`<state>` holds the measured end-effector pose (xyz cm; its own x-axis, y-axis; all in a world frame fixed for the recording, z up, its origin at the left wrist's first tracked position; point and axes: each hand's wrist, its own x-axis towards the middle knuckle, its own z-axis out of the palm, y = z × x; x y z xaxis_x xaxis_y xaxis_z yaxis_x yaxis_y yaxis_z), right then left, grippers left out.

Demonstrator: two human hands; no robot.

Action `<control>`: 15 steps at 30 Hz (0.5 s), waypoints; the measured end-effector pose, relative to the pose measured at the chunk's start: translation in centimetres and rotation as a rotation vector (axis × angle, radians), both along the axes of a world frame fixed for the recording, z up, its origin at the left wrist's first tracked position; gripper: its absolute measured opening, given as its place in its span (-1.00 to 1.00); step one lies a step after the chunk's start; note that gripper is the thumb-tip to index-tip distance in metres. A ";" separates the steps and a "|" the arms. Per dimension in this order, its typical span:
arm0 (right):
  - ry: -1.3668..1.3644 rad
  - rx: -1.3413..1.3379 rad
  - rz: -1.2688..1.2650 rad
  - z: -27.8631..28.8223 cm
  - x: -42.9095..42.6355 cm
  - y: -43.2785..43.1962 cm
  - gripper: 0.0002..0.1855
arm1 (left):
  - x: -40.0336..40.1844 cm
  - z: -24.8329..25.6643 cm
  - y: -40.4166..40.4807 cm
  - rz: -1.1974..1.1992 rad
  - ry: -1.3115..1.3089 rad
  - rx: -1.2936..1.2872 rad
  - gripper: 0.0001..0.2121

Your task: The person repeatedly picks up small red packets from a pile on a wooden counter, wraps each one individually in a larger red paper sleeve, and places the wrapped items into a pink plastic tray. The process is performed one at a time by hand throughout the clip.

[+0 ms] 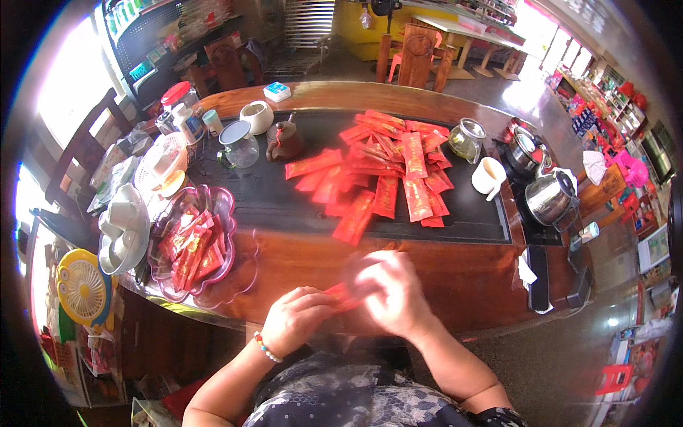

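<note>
My left hand (299,319), a beaded bracelet at its wrist, grips a red foil packet (341,297) at the table's near edge. Close to the packet's other end is my right hand (392,293), blurred by motion; whether its fingers hold anything is unclear. Beyond both hands, a loose pile of red packets with gold print (415,155) covers part of the black tea tray (267,200). To the left, more red packets (195,251) lie inside a clear, purple-rimmed scalloped bowl (232,213).
A bowl of white cups (122,243), a glass pot (240,147) and a clay teapot (283,141) stand left. On the right are a glass pitcher (467,141), a white cup (488,177), a steel kettle (549,197) and a phone (539,277). A yellow fan (82,288) sits lower left.
</note>
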<state>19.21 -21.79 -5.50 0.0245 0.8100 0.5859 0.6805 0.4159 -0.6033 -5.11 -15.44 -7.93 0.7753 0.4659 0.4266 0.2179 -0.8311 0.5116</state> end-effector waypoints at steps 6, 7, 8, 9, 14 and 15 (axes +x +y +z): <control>-0.231 -0.082 0.075 -2.6 -3.0 0.5 -0.73 | -0.2 -1.0 -0.1 0.039 0.035 0.067 -0.83; -0.273 -0.060 0.069 -2.6 -2.3 0.2 -0.71 | -0.5 -0.9 -0.4 0.053 0.047 0.045 -0.87; -0.265 -0.098 0.039 -2.7 -1.3 0.0 -0.69 | -0.5 -1.1 -0.7 0.083 0.037 0.029 -0.85; -0.175 -0.141 0.052 -2.2 -0.3 0.0 -0.71 | -0.8 -1.0 -0.9 0.097 0.045 0.027 -0.85; -0.316 -0.175 -0.125 -3.2 3.5 -1.4 -0.75 | -1.0 -0.9 -0.9 0.085 0.003 -0.032 -0.82; -0.322 -0.174 -0.127 -3.3 3.8 -1.5 -0.75 | -1.1 -1.1 -0.8 0.084 -0.003 -0.031 -0.82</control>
